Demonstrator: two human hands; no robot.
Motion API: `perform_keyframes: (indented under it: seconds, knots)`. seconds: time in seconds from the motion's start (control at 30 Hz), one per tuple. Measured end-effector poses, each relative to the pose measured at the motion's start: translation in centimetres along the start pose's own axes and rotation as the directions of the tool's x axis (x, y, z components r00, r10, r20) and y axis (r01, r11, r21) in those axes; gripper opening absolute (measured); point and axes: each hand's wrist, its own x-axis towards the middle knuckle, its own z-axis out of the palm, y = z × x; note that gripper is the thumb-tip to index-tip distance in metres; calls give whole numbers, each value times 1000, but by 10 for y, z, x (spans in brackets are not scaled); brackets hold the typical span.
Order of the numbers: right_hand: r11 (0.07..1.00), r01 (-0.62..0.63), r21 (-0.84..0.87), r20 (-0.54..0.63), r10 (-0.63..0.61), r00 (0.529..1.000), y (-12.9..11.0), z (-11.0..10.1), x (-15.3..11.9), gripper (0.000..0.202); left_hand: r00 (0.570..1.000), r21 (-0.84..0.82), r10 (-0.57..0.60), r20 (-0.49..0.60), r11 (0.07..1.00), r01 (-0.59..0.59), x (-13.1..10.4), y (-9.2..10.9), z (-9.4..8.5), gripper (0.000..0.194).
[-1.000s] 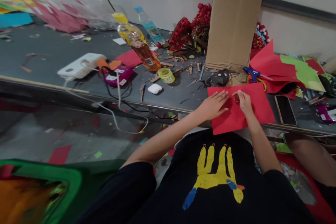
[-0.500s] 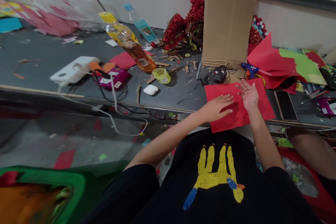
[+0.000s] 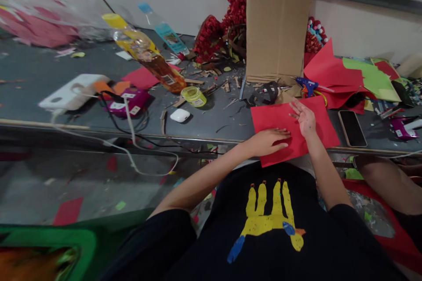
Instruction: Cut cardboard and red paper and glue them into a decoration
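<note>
I report a rectangular sheet of plain red paper (image 3: 296, 146) lying at the front edge of the dark grey tabletop (image 3: 207, 125), its near side jutting past that edge towards my black shirt (image 3: 217, 232). My left hand (image 3: 267, 142) lies palm down on the left half of the sheet, fingers straight, thumb spread from them, clamped on nothing. My right hand (image 3: 303, 118) is turned palm up over the sheet's far right part, fingers loosely apart and gripping nothing; whether its back touches the paper I cannot tell. Right of the sheet, near the front edge, rests a dark-screened, flat rectangular phone (image 3: 352, 128). Beyond the sheet's far edge lie a blue plastic glue gun (image 3: 306, 83) and a tangle of black strip (image 3: 272, 92); a tall brown cardboard panel (image 3: 278, 22) stands towards the back edge. In my judgement, the step in hand is steadying the paper: the left palm should bear evenly, without dragging, and the overhanging side calls for a light touch, since pressure beyond the tabletop's edge could crease it.
</note>
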Motion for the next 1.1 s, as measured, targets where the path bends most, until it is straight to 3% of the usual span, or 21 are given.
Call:
perform_keyframes:
  seconds: [0.1, 0.2, 0.27, 0.33, 0.4, 0.47, 0.57, 0.63, 0.77, 0.97, 1.03, 1.1]
  knots:
    - [1000, 14, -3, 5, -14, 1000, 3, -1, 0, 44, 996, 79, -47, -76, 995, 53, 1, -5, 7, 42]
    - [1000, 26, 12, 22, -26, 999, -1, 0, 0, 40, 992, 38, -43, -115, 998, 48, 0, -8, 14, 42]
    - [998, 24, 53, 26, -26, 999, -7, 1, -1, 37, 987, -82, -46, -156, 996, 34, -2, -8, 15, 41]
    - [992, 1, 126, 19, -3, 1000, -14, 2, -2, 39, 975, -308, -84, -207, 951, 17, -2, -11, 11, 39]
    - [977, -44, 209, 25, 40, 999, -22, 3, -5, 48, 948, -599, -186, -257, 801, -6, -3, -16, 6, 41]
    - [959, -85, 272, 56, 73, 996, -29, 5, -7, 58, 895, -837, -327, -303, 541, -86, -3, -25, -1, 47]
    - [948, -70, 312, 122, 33, 992, -34, 6, -10, 67, 804, -939, -487, -342, 200, -279, -4, -37, -11, 64]
    - [948, -40, 315, 145, -6, 989, -35, 6, -11, 68, 753, -930, -557, -351, 114, -349, -5, -42, -15, 74]
    - [948, -57, 312, 147, 11, 989, -37, 4, -12, 72, 677, -917, -637, -367, 126, -378, -7, -42, -16, 84]
    - [978, -27, 208, 108, 5, 994, -33, -3, -9, 78, 640, -916, -660, -395, 226, -332, -9, -44, -8, 95]
    - [998, -11, 62, 127, 3, 992, -25, -2, -8, 85, 607, -896, -660, -444, 311, -317, -8, -49, -4, 97]
    - [978, 44, -205, 165, -10, 986, -15, 3, -8, 89, 560, -848, -647, -517, 474, -235, -5, -52, 3, 88]
